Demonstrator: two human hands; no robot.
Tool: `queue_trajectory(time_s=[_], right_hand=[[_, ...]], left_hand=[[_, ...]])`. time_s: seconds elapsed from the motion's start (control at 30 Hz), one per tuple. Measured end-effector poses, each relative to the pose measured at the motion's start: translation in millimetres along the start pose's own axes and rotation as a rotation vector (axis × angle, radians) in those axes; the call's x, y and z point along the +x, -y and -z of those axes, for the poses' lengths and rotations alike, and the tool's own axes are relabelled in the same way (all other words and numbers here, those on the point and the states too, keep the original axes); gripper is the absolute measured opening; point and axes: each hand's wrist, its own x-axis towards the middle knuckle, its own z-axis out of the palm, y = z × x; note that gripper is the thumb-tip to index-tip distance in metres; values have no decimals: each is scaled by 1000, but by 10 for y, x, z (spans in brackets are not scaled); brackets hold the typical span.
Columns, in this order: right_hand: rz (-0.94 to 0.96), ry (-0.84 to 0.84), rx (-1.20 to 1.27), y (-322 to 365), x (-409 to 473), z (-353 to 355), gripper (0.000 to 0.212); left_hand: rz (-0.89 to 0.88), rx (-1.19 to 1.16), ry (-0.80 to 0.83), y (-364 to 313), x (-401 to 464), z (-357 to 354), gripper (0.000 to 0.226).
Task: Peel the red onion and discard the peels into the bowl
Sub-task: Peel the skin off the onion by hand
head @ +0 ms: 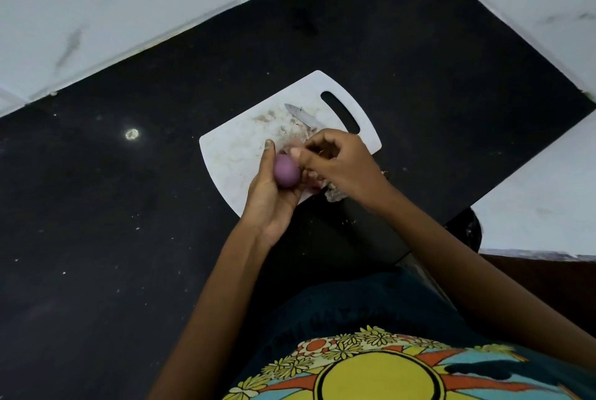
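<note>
A small purple red onion [285,174], its visible side smooth, sits in my left hand [272,193], whose fingers curl around it above the near edge of the white cutting board [232,154]. My right hand [335,164] is at the onion's top end, with thumb and fingertips pinching a pale bit of peel there. Loose peels [332,193] lie under my right hand at the board's near right edge. No bowl is in view.
A knife [303,117] lies on the far part of the board, its handle hidden by my right hand. The board rests on a black countertop [129,206] bordered by white tiled walls [96,12]. A dark object [467,232] sits at the counter's right edge.
</note>
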Motion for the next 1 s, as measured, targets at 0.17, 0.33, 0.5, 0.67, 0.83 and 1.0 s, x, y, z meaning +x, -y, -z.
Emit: queue_trajectory(time_s=[0.17,0.33,0.5,0.67,0.83,1.0], right_hand=[[24,18,36,-6,-30,-84,14],[23,-31,49,-28,-11,-101,8],[-29,-187,-120,-96,52,32,26],[15,-71,-274,-85,56,101,20],[155,142,-159,43,33,41,32],[312,59,-212,50,16,-66,15]], left_hand=[[-49,35,-5,-6,-20,-61,43],[-48,-38,-89,-20,10,-22,41],[-39,-21,-127,-11,48,35,44],[-50,59,-136,12,54,15,47],[-79,152,-115,28,34,5,50],[-84,150,-130,14,43,20,53]])
